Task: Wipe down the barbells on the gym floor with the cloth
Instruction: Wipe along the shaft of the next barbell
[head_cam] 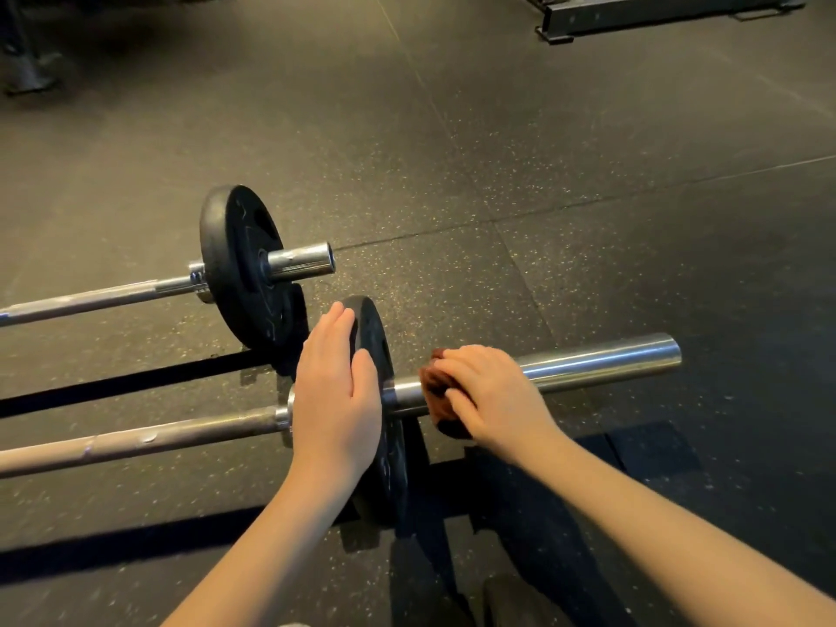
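Speckled black rubber gym floor [588, 196], jointed in large tiles, carries two barbells lying roughly parallel. The near barbell [135, 441] runs from the left edge of the floor in view toward the right, and its bright steel sleeve ends free on the right. The far barbell [90, 300] lies just behind it, its shorter sleeve end pointing right. A dark steel rack base [656, 11] stands at the far right corner. Each bar bears one upright black plate: the far plate [239, 264] and the near plate [389, 472], standing close together. The left hand [334, 391] rests on the upper rim of the near plate, fingers straight and together, thumb lying across the outer face. The right hand [493, 395] curls over the near sleeve just outside the plate, clamping a reddish-brown cloth [436, 384] against the steel.
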